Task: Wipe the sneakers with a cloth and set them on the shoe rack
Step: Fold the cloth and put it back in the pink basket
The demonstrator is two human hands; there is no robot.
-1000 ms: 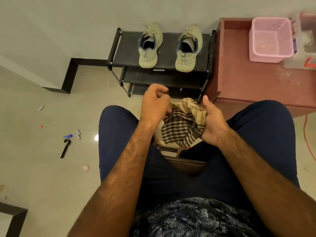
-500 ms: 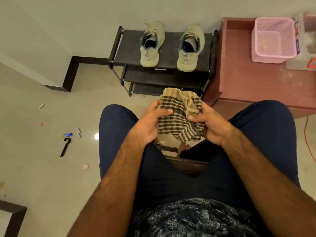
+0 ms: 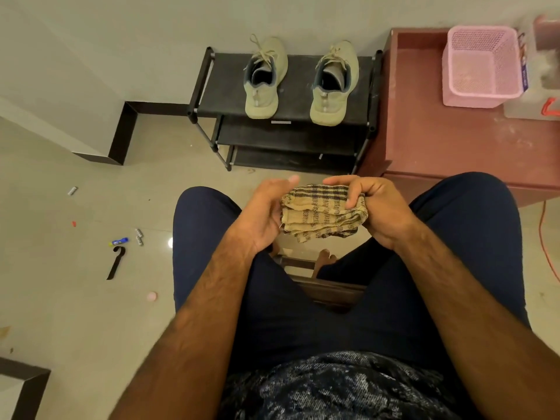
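A folded checked cloth [image 3: 321, 213] is held above the lap of a seated person, between the two knees. It is gripped by the right hand [image 3: 378, 207], whose fingers are curled over its top edge and whose thumb is hidden behind it. The left hand [image 3: 266, 216] is laid against the left edge of the cloth with the fingers almost straight, so the cloth is only touched and supported from this side, not clamped. The two hands are kept close together, with the cloth between them.

The sneakers [image 3: 263, 86] are found on the top shelf of the black shoe rack [image 3: 298, 89], side by side and a little apart, upright, with the heels turned toward the person. The rack is placed against the wall, well in front of the hands.

Just beside the rack, on its right, a low red-brown desk [image 3: 454, 140] is seen, and a pink basket [image 3: 481, 65] is set on its far part. On the floor [image 3: 75, 298] to the left some small things are scattered, among them a black hook-shaped piece [image 3: 115, 263] and a small blue object [image 3: 120, 241]. An orange cable [image 3: 545, 237] is seen at the right edge.
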